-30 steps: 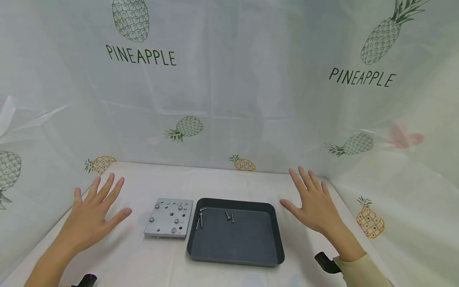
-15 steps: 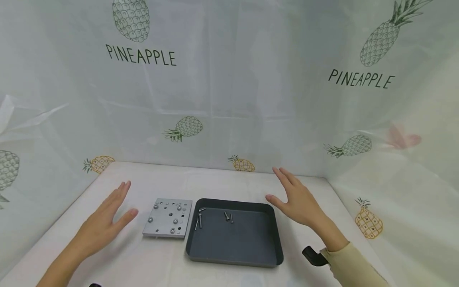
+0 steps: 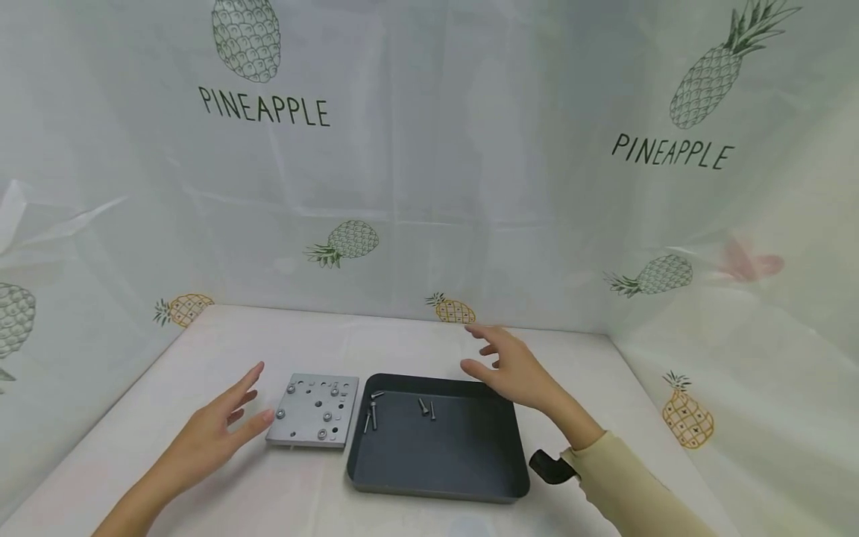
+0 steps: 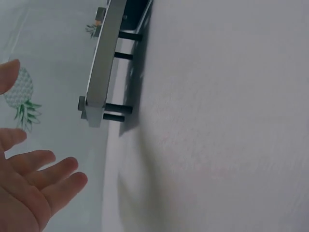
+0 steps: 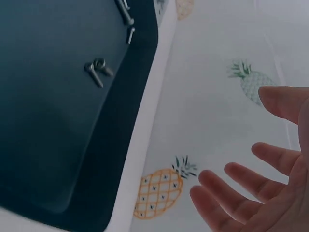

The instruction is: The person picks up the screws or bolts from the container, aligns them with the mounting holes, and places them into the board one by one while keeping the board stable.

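My left hand [image 3: 209, 440] hovers just left of a grey metal plate [image 3: 307, 428], fingers loosely bent and holding nothing. The plate has several holes, with screws set in some of them. From the side, in the left wrist view, dark screw shanks [image 4: 118, 108] stick out under the plate [image 4: 102, 67]. Beside it lies a dark grey tray [image 3: 439, 466]. Loose screws [image 3: 374, 416] lie in its back left corner, and two more screws [image 3: 424, 406] near the back middle. Over the tray's back right corner is my right hand [image 3: 517, 374], fingers relaxed and nothing in them.
A white cloth [image 3: 282, 500] covers the table. Behind it and at both sides hangs a pale curtain [image 3: 429, 149] printed with pineapples. A black wrist mount [image 3: 552, 468] sits at my right sleeve [image 3: 624, 485].
Both hands have come inward and lower, their spread fingers now relaxed. The left has neared the plate; the right has moved left over the tray's corner. Plate, tray and screws have stayed put.
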Demonstrator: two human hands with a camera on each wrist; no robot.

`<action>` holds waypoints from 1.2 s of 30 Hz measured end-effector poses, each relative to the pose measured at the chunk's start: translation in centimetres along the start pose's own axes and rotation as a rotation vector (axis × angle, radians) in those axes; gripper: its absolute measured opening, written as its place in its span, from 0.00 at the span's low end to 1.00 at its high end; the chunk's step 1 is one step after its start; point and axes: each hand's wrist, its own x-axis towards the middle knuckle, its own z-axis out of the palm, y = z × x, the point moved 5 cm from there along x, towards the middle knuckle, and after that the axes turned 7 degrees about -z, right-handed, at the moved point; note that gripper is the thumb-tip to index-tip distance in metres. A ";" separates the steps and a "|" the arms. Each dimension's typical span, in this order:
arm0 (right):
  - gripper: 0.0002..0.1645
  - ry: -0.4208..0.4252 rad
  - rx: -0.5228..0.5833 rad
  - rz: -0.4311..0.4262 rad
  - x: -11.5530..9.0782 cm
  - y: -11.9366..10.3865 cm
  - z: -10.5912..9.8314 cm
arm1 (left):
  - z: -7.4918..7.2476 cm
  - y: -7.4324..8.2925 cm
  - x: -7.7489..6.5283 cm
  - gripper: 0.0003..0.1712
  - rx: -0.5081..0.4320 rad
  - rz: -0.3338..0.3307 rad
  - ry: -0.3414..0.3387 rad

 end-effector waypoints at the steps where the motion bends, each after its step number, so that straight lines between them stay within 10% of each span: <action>1: 0.41 -0.014 0.030 0.005 0.1 0.0 0.4 | 0.2 0.0 0.0 0.48 -0.009 -0.003 -0.006; 20: 0.30 -0.084 0.159 0.093 1.0 -0.9 4.4 | 3.0 -1.7 -0.2 0.50 -0.181 -0.253 -0.172; 36: 0.22 -0.210 0.322 0.113 3.1 -1.8 7.9 | 3.4 -3.0 -0.6 0.47 -0.192 -0.271 -0.174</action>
